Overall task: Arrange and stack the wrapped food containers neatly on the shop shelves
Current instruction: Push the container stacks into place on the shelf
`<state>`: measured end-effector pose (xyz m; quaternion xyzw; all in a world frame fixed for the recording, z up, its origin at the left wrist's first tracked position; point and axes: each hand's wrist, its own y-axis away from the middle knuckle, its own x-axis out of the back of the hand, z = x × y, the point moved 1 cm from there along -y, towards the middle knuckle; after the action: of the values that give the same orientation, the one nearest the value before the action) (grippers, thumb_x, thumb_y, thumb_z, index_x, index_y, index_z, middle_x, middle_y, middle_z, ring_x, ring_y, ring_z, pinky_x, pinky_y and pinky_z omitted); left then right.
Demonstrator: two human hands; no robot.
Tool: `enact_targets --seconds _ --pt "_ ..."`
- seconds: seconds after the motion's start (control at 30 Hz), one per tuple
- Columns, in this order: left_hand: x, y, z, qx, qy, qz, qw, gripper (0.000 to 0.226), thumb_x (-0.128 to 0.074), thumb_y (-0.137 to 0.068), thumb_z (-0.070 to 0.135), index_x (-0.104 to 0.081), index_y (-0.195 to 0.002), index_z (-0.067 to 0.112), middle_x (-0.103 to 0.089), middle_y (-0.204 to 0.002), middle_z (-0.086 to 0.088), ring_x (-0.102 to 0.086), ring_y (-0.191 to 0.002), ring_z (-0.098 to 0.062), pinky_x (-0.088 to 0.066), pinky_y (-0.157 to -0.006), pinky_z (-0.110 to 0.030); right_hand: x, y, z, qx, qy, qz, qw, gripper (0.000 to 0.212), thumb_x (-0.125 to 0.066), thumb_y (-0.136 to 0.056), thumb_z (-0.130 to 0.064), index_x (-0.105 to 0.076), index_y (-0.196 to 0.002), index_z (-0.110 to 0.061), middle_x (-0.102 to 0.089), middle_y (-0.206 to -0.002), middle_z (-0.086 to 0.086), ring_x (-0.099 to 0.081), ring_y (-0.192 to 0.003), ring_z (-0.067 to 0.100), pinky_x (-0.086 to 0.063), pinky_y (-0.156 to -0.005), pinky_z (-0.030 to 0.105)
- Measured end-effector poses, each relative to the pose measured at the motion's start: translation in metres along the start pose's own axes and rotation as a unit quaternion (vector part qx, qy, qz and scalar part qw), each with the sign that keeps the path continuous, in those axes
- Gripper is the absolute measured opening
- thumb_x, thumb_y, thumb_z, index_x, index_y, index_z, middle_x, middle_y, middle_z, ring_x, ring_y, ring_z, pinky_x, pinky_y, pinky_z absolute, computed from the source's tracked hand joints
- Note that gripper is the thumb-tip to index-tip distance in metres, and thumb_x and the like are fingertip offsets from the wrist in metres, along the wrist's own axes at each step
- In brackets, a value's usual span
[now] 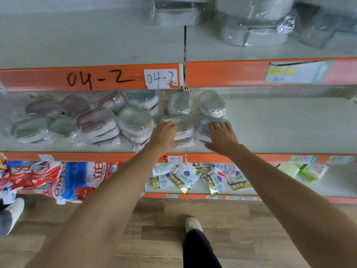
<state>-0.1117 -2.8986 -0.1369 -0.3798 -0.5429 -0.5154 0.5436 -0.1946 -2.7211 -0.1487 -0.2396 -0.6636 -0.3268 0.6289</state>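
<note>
The middle shelf [289, 124], a pale flat board with an orange front lip, carries rounded, ribbed-lid plastic food containers in glossy crinkled wrap. A loose pile of wrapped containers [81, 120] lies to the left, with small stacks toward the middle. The left hand [165, 135] rests on the near clear-lidded stack [182, 128], fingers curved over its top and left side; whether it truly grips is unclear. Just beside it, the right hand [222, 135] lies flat, fingers straight, on the blue-grey-lidded container [207, 122], covering its right half.
</note>
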Motion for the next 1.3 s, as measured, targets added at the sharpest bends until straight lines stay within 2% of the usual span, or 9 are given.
enact_targets --seconds 0.1,0.33,0.47,0.57,0.67,0.87,1.0,1.13,1.3 --pt "0.017 0.039 0.001 0.002 0.02 -0.074 0.997 0.027 -0.061 -0.087 0.017 -0.061 -0.109 0.002 -0.061 -0.111 -0.012 -0.058 -0.105 -0.028 -0.05 -0.084 -0.038 0.018 0.031 -0.018 0.021 -0.021 -0.039 0.999 0.052 -0.057 -0.089 -0.037 -0.042 -0.129 -0.007 -0.046 -0.132 0.009 -0.041 -0.125 0.026 -0.031 -0.105 0.037" --pt "0.088 0.131 -0.006 0.005 0.05 -0.128 0.99 0.018 -0.063 -0.086 0.015 -0.067 -0.098 0.002 -0.064 -0.101 -0.013 -0.06 -0.097 -0.027 -0.047 -0.083 -0.033 0.094 0.104 -0.063 0.08 -0.038 -0.078 0.993 0.043 -0.057 -0.091 -0.031 -0.05 -0.124 -0.004 -0.056 -0.12 0.013 -0.051 -0.115 0.027 -0.044 -0.096 0.038" --pt "0.15 0.171 -0.009 -0.005 0.02 -0.08 0.997 0.015 -0.062 -0.088 0.014 -0.068 -0.094 0.003 -0.066 -0.099 -0.008 -0.062 -0.093 -0.024 -0.049 -0.084 -0.034 0.155 0.136 -0.084 0.104 -0.016 -0.017 0.994 0.043 -0.057 -0.092 -0.033 -0.051 -0.126 -0.007 -0.056 -0.123 0.01 -0.053 -0.115 0.025 -0.045 -0.095 0.036" --pt "0.194 0.186 -0.013 -0.012 0.021 -0.032 0.999 0.005 -0.057 -0.086 0.009 -0.059 -0.084 0.012 -0.054 -0.085 -0.006 -0.051 -0.08 -0.019 -0.042 -0.074 -0.03 0.203 0.15 -0.091 0.108 -0.035 0.037 0.993 0.042 -0.06 -0.091 -0.03 -0.051 -0.126 -0.009 -0.056 -0.122 0.008 -0.052 -0.115 0.025 -0.044 -0.094 0.034" --pt "0.23 0.191 -0.017 0.001 0.02 0.028 0.999 0.01 -0.059 -0.087 0.013 -0.067 -0.093 0.011 -0.064 -0.096 -0.005 -0.059 -0.09 -0.023 -0.049 -0.082 -0.033 0.241 0.153 -0.091 0.092 -0.055 0.075 0.991 0.049 -0.061 -0.089 -0.029 -0.047 -0.133 -0.01 -0.054 -0.126 0.008 -0.048 -0.119 0.025 -0.043 -0.096 0.036" --pt "0.265 0.159 -0.022 -0.003 0.058 0.13 0.99 0.025 -0.063 -0.086 0.024 -0.067 -0.104 0.006 -0.066 -0.106 -0.01 -0.061 -0.099 -0.026 -0.049 -0.089 -0.038 0.28 0.111 -0.077 0.072 -0.029 0.114 0.99 0.059 -0.059 -0.09 -0.037 -0.039 -0.139 -0.011 -0.044 -0.136 0.009 -0.04 -0.126 0.025 -0.038 -0.101 0.038" --pt "0.287 0.107 -0.031 0.0 0.057 0.139 0.989 0.042 -0.063 -0.088 0.026 -0.058 -0.123 0.005 -0.061 -0.118 -0.01 -0.057 -0.108 -0.024 -0.046 -0.093 -0.03 0.305 0.054 -0.062 0.076 0.017 0.141 0.987 0.059 -0.056 -0.091 -0.041 -0.038 -0.139 -0.012 -0.04 -0.14 0.008 -0.037 -0.129 0.026 -0.035 -0.104 0.041" --pt "0.326 0.042 -0.026 0.041 0.052 0.116 0.991 0.035 -0.061 -0.089 0.028 -0.058 -0.11 0.0 -0.058 -0.111 -0.012 -0.055 -0.105 -0.025 -0.042 -0.088 -0.029 0.347 0.006 -0.03 0.07 0.031 0.156 0.985 0.061 -0.054 -0.091 -0.045 -0.037 -0.139 -0.011 -0.039 -0.139 0.008 -0.036 -0.128 0.026 -0.036 -0.104 0.041" --pt "0.356 -0.026 0.001 0.006 0.042 0.098 0.994 0.05 -0.062 -0.09 0.032 -0.052 -0.127 0.0 -0.054 -0.13 -0.015 -0.05 -0.12 -0.027 -0.039 -0.089 -0.025 0.39 -0.041 0.008 0.015 -0.032 0.175 0.984 0.058 -0.05 -0.094 -0.043 -0.039 -0.136 -0.003 -0.04 -0.138 0.014 -0.036 -0.129 0.03 -0.036 -0.105 0.041"
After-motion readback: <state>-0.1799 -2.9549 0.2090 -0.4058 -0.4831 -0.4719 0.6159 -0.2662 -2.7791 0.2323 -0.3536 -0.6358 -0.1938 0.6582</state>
